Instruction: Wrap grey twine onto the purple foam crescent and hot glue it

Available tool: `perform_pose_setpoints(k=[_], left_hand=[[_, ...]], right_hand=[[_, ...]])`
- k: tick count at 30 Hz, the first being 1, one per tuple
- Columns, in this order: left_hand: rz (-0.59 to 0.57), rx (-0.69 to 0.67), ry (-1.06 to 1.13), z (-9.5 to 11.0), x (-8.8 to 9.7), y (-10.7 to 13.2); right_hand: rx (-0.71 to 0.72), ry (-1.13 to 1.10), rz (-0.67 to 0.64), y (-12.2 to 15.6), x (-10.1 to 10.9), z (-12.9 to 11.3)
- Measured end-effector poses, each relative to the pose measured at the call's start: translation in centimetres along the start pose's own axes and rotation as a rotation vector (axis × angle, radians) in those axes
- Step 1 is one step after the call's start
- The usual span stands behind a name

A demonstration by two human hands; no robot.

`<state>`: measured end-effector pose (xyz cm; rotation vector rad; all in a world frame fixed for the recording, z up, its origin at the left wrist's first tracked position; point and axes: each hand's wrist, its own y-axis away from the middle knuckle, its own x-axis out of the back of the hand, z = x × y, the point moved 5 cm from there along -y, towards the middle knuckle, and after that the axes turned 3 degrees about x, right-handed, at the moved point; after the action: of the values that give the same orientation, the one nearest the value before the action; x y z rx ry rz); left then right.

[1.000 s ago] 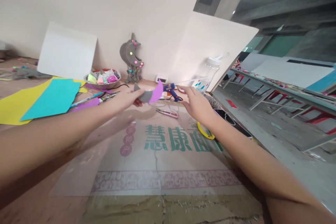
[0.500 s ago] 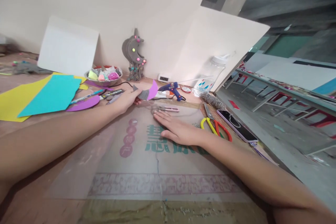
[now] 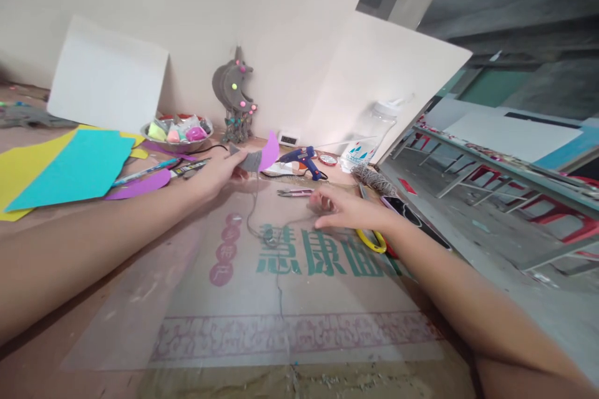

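Observation:
My left hand [image 3: 219, 171] is closed around a purple crescent-shaped cutout [image 3: 270, 151], partly wrapped in grey yarn [image 3: 251, 162]. From the wrapped part, a loose grey strand [image 3: 253, 215] hangs onto the plastic-covered work surface [image 3: 187, 299], curls there and runs toward my right hand [image 3: 344, 209]. That hand hovers low over the surface, fingers loosely curled and thumb apart; I see no firm grip on the strand. Just left of its fingers lies a pair of pink-handled thread snips [image 3: 296, 192]. Yellow-handled scissors [image 3: 372, 240] are partly hidden beneath my right wrist.
Behind are a blue glue gun [image 3: 302, 159], a clear bottle [image 3: 369, 131], a bowl of coloured clay [image 3: 178, 137] and a decorated grey moon [image 3: 234, 87]. A yarn bundle [image 3: 374, 179] and phone [image 3: 428, 229] lie right, coloured sheets [image 3: 70, 168] left.
My right hand has lifted from lying flat and shifted right, its fingers now curled. The snips are uncovered, and a slack strand shows below the crescent. My left hand still holds the crescent.

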<state>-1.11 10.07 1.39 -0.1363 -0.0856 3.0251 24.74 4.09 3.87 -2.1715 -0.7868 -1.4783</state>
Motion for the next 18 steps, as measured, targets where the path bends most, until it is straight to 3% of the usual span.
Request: perform_pose_setpoints(k=[2,4,7,11,14,18], left_hand=[[-0.043,0.006,0.098,2.3,0.0,0.4],[-0.098,-0.012,0.152,4.9,0.0,0.9],[-0.121,-0.123,0.23,8.6,0.6,1.6],[-0.008,-0.197,0.212,10.4,2.5,1.4],[0.088,-0.222,0.214,10.4,3.9,0.9],[0.097,-0.194,0.243,10.1,4.2,0.5]], right_hand=[[0.011,0.01,-0.036,-0.3,-0.6,0.7],[0.012,0.004,0.017,-0.7,-0.9,0.9],[-0.072,0.017,0.216,-1.2,-0.2,1.8],[-0.186,0.051,0.451,-0.8,2.1,3.3],[-0.058,0.159,0.38,-0.9,2.3,2.5],[0.134,0.263,0.222,-1.8,0.3,1.1]])
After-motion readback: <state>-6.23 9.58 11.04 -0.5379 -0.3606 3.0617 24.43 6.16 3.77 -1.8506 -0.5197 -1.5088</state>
